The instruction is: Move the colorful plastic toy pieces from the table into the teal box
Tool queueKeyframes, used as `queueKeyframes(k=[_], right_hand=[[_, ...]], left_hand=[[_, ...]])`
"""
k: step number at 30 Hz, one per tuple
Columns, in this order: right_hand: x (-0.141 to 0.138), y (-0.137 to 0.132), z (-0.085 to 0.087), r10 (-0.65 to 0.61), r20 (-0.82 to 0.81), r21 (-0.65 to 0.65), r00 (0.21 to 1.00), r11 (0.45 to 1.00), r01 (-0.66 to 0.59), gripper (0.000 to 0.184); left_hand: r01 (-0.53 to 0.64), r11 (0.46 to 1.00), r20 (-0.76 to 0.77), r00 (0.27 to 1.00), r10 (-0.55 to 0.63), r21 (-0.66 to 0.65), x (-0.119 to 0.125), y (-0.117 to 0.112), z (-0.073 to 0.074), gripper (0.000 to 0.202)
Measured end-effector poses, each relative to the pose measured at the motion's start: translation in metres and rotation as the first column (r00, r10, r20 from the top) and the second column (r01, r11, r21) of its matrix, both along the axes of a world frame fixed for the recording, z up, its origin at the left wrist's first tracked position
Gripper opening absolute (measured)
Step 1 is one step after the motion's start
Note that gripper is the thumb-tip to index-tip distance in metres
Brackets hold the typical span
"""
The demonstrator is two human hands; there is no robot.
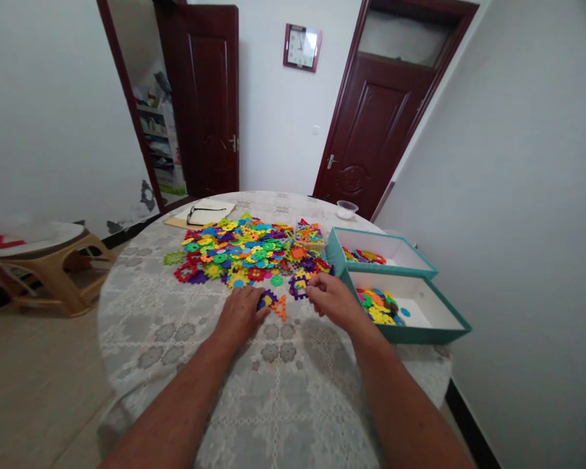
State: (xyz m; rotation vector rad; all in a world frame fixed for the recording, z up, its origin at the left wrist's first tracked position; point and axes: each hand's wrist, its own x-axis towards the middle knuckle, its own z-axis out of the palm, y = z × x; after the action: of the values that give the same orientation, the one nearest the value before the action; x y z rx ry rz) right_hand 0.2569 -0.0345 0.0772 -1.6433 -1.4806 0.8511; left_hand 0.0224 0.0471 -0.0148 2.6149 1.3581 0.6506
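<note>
My left hand (241,309) lies low on the tablecloth, fingers loosely stretched, thumb apart and against a purple gear-edged plastic piece (267,299) that it partly covers. Just right of that piece is an orange triangular piece (280,308). My right hand (329,296) has its fingers curled into a pinch at the right edge of a purple square interlocking piece (293,286) with yellow in its middle. The fingertips hide that edge. Behind both hands spreads a heap of colourful interlocking plastic pieces (244,244), with a loose green round piece (277,281) at its front.
At the right stand two teal-edged boxes, the near box (434,303) and the far box (395,244), both with pieces inside. A clear bowl (346,208) sits at the back. Glasses (202,210) rest on paper at the back left. A stool (49,267) is left of the table.
</note>
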Motion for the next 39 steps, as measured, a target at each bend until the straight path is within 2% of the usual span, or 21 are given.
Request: queueKeyframes(k=[3, 7, 10, 13, 17, 20, 22, 25, 27, 28, 30, 33, 35, 36, 37, 39], right_hand=[[0.007, 0.006, -0.002, -0.02, -0.029, -0.033, 0.999, 0.999, 0.019, 0.009], [0.004, 0.022, -0.018, -0.034, 0.042, -0.09, 0.999, 0.995, 0.038, 0.012], [0.001, 0.042, -0.026, -0.045, 0.001, -0.104, 0.999, 0.994, 0.045, 0.012], [-0.003, 0.059, -0.029, -0.048, -0.064, -0.072, 0.997, 0.996, 0.043, 0.01], [-0.007, 0.066, -0.027, -0.069, -0.113, -0.03, 0.991, 0.997, 0.066, 0.012], [0.0, 0.065, -0.018, -0.157, -0.228, 0.084, 0.961, 0.98, 0.18, 0.018], [0.011, 0.065, -0.007, -0.249, -0.413, 0.187, 0.876, 0.918, 0.35, 0.023], [0.03, 0.065, 0.012, -0.282, -0.724, 0.211, 0.629, 0.778, 0.592, 0.034], [0.036, 0.064, 0.02, -0.273, -0.822, 0.149, 0.5, 0.744, 0.651, 0.037], [0.035, 0.063, 0.02, -0.272, -0.835, 0.12, 0.478, 0.759, 0.64, 0.038], [0.027, 0.057, 0.015, -0.268, -0.804, 0.082, 0.531, 0.835, 0.544, 0.037], [0.0, 0.043, -0.009, -0.205, -0.58, 0.045, 0.788, 0.958, 0.282, 0.036], [-0.018, 0.033, -0.03, -0.155, -0.301, 0.054, 0.941, 0.982, 0.179, 0.035], [-0.025, 0.029, -0.04, -0.158, -0.159, 0.088, 0.975, 0.981, 0.173, 0.036], [-0.03, 0.026, -0.049, -0.171, -0.046, 0.122, 0.984, 0.977, 0.176, 0.039], [-0.036, 0.022, -0.065, -0.178, 0.078, 0.153, 0.981, 0.974, 0.164, 0.044]], left_hand=[[0.021, 1.0, 0.049, 0.999, -0.019, -0.023, 0.0, 0.002, 0.0, 0.039], [0.062, 0.997, 0.167, 0.984, -0.055, -0.035, 0.002, 0.002, -0.005, 0.038], [0.093, 0.994, 0.259, 0.963, -0.076, -0.054, 0.001, 0.003, -0.008, 0.04], [0.089, 0.994, 0.331, 0.942, -0.063, -0.066, 0.001, 0.004, -0.01, 0.043], [0.096, 0.993, 0.381, 0.923, -0.06, -0.075, 0.001, 0.005, -0.01, 0.045], [0.105, 0.99, 0.397, 0.916, -0.06, -0.091, 0.002, 0.004, -0.009, 0.048], [0.11, 0.989, 0.404, 0.913, -0.061, -0.099, 0.003, 0.002, -0.007, 0.049], [0.125, 0.987, 0.415, 0.907, -0.071, -0.104, 0.004, 0.0, -0.004, 0.05], [0.13, 0.986, 0.419, 0.905, -0.074, -0.106, 0.004, -0.001, -0.003, 0.05], [0.13, 0.986, 0.418, 0.906, -0.074, -0.107, 0.004, -0.001, -0.003, 0.05], [0.134, 0.985, 0.409, 0.909, -0.079, -0.107, 0.005, -0.001, -0.003, 0.051], [0.147, 0.985, 0.4, 0.911, -0.099, -0.091, 0.005, -0.002, -0.004, 0.052], [0.155, 0.985, 0.403, 0.908, -0.109, -0.081, 0.005, -0.002, -0.004, 0.053], [0.156, 0.985, 0.406, 0.907, -0.111, -0.078, 0.005, -0.003, -0.004, 0.053], [0.157, 0.985, 0.408, 0.906, -0.112, -0.077, 0.005, -0.003, -0.004, 0.053], [0.16, 0.984, 0.412, 0.904, -0.116, -0.075, 0.005, -0.003, -0.004, 0.054]])
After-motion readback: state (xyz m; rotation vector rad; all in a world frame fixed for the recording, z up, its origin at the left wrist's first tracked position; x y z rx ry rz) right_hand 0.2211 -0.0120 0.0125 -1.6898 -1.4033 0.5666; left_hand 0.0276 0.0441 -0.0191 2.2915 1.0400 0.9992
